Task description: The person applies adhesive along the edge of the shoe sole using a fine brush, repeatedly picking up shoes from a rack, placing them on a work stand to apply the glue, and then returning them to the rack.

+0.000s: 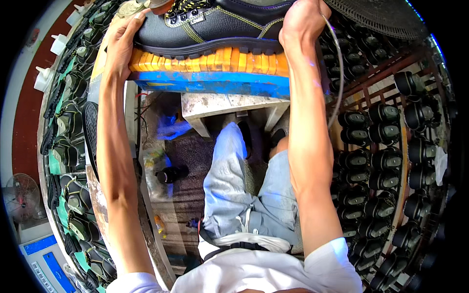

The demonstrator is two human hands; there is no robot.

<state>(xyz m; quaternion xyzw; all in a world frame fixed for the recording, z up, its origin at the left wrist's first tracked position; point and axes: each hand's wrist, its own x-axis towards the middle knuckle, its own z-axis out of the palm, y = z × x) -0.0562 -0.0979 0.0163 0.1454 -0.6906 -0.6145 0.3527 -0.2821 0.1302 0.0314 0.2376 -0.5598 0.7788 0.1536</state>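
Note:
A black leather work shoe (229, 24) with yellow stitching, laces and a thick lugged sole rests lengthwise on a row of orange-yellow blocks (210, 61). A blue metal frame (210, 83) holds the blocks. My left hand (122, 44) grips the left end of the shoe, thumb along its upper. At the other end my right hand (304, 22) is closed round the shoe; its fingers are mostly hidden. Above the laces, a rounded reddish-brown and metal part (160, 5) is cut off by the upper edge.
Racks of black shoes (369, 166) stand on the right, below a fan guard (381, 17). More shoes (73, 195) line a green-surfaced conveyor on the left, beside white bottles (44, 78). A pale hose (338, 68) hangs by my right arm. A small white table (234, 105) stands beneath the frame.

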